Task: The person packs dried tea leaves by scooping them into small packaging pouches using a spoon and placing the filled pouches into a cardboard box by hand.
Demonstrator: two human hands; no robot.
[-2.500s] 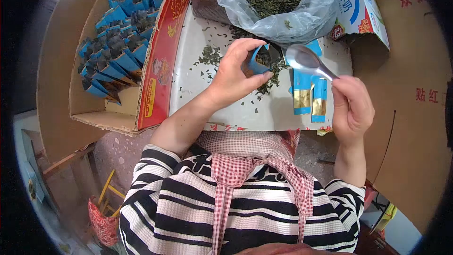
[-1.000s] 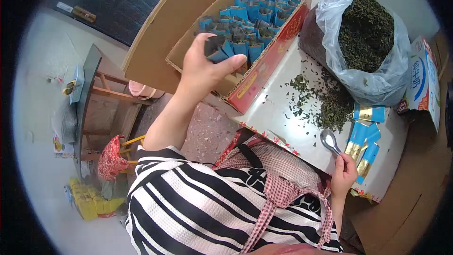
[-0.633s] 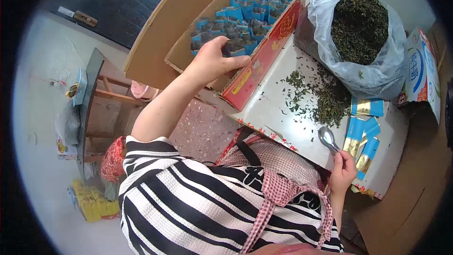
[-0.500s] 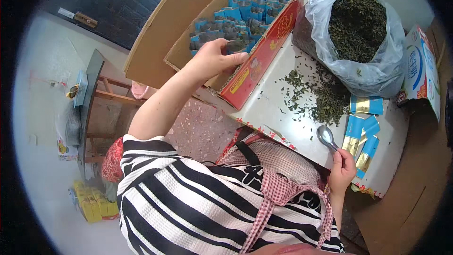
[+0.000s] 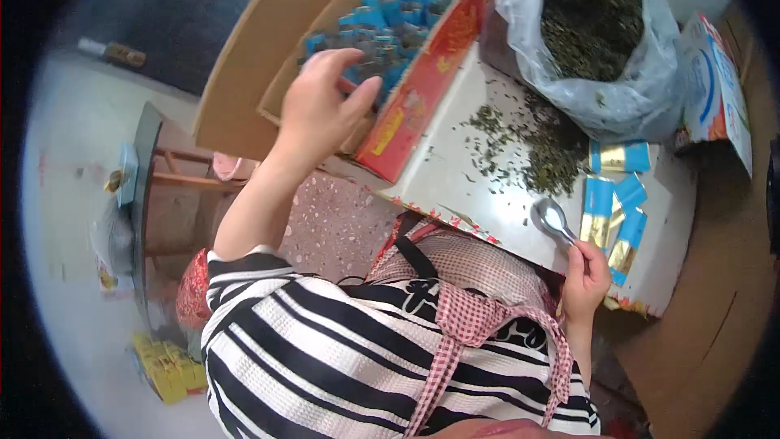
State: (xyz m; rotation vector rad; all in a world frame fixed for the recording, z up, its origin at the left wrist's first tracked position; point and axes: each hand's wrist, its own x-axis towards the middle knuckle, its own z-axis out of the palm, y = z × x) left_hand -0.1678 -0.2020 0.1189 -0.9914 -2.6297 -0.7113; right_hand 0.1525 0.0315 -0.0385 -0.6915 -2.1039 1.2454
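Note:
My left hand [image 5: 318, 107] hovers at the near end of the red cardboard box [image 5: 418, 106], thumb and fingers apart, with nothing visible in it. Inside the box stand rows of small blue packets [image 5: 398, 12] with dark contents showing at their tops. At the table's near edge my right hand [image 5: 587, 278] is closed round the handle of a metal spoon [image 5: 554, 219], whose bowl rests over or just above the white tabletop. Flat blue and gold packets [image 5: 597, 203] lie beside the spoon. Loose dried leaves [image 5: 552, 164] are spread beyond it.
A clear plastic bag [image 5: 642, 118] full of dark dried leaves [image 5: 591, 20] stands at the back. Right of it is a blue and white carton [image 5: 719, 89]. Large brown cardboard [image 5: 699, 301] borders the right side, and a dark board on a wooden stand [image 5: 146, 187] is at left.
My left hand has drawn back from the packets toward the box's near corner, its fingers spreading. My right hand still holds the spoon. The whole view has shifted slightly.

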